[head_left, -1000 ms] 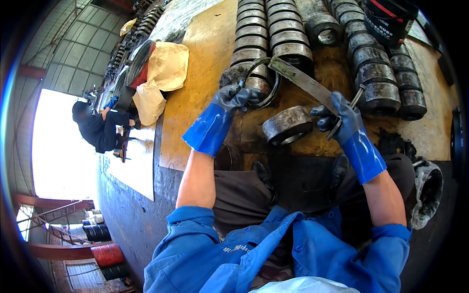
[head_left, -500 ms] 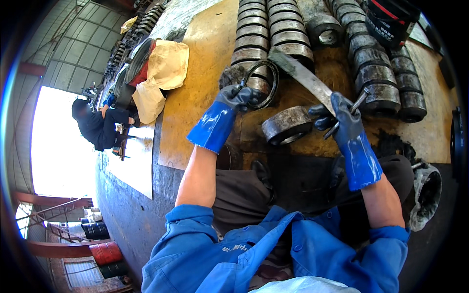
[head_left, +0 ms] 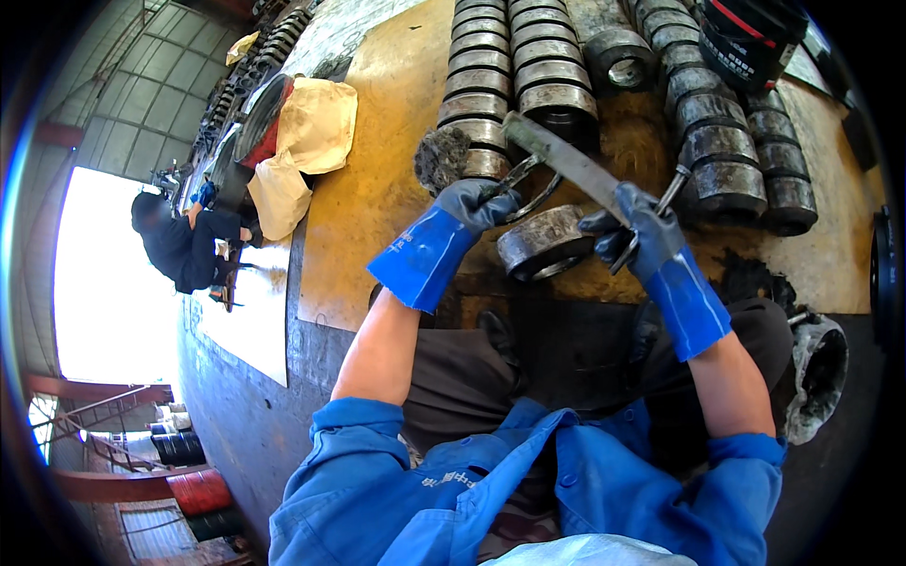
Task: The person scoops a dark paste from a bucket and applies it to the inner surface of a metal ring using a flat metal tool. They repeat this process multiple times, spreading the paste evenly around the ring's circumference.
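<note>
My gloved left hand (head_left: 477,208) is closed on a thin dark ring (head_left: 517,175), now seen nearly edge-on. In my gloved right hand (head_left: 646,226) is a long flat metal blade (head_left: 574,168), which points up and left, its far part crossing the dark ring. A slim metal rod (head_left: 674,187) also sticks out from both sides of that same hand. Between my hands, a thick metal ring (head_left: 540,243) lies tilted on the board. A dark fuzzy wad (head_left: 441,158) sits just beyond my left hand.
Rows of thick metal rings (head_left: 555,74) run away from me on the yellow-brown board (head_left: 377,179). A black bucket (head_left: 750,47) stands at far right. Nearer on the right is a plastic-wrapped round thing (head_left: 819,377). At left, a co-worker (head_left: 184,241) sits near brown paper (head_left: 316,123).
My left hand has turned and moved slightly right, bringing the dark ring from facing me to nearly edge-on against the blade. My right hand has shifted slightly left and down.
</note>
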Available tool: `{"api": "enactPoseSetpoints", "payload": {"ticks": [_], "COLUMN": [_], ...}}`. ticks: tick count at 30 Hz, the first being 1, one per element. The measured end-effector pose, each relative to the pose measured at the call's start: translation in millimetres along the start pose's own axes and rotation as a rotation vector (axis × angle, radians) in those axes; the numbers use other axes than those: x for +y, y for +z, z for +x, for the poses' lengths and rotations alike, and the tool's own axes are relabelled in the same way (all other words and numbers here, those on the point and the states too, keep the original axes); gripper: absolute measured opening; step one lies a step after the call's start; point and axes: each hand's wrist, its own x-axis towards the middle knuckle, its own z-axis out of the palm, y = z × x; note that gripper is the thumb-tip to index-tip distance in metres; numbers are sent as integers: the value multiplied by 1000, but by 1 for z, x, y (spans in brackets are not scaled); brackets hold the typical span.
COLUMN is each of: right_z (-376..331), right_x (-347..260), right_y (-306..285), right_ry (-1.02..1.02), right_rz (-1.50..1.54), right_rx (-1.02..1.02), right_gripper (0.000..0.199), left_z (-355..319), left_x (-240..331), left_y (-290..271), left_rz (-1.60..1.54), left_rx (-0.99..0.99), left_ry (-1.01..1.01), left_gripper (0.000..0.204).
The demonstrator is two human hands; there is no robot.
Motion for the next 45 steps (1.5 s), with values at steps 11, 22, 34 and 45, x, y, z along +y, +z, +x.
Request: {"api": "enactPoseSetpoints", "payload": {"ticks": [11,22,34,45], "right_z": [-17,13,-12,5], "right_x": [-16,-6,-16,-15], "right_y": [3,1,13,-23], "right_ry": [44,122,-121,-159], "right_rz": [162,274,-4,-14], "right_rx": [24,-56,-48,-10], "right_gripper": [36,45,41,38], "left_z": [0,0,-5,39], "left_x": [-10,-1,-11,114], "left_y": [-39,0,13,-33], "left_rz": [-199,-382,-266,105], "left_rx": [391,158,201,327], "left_ry": [-47,326,266,564], "left_gripper": [30,42,27,9]}}
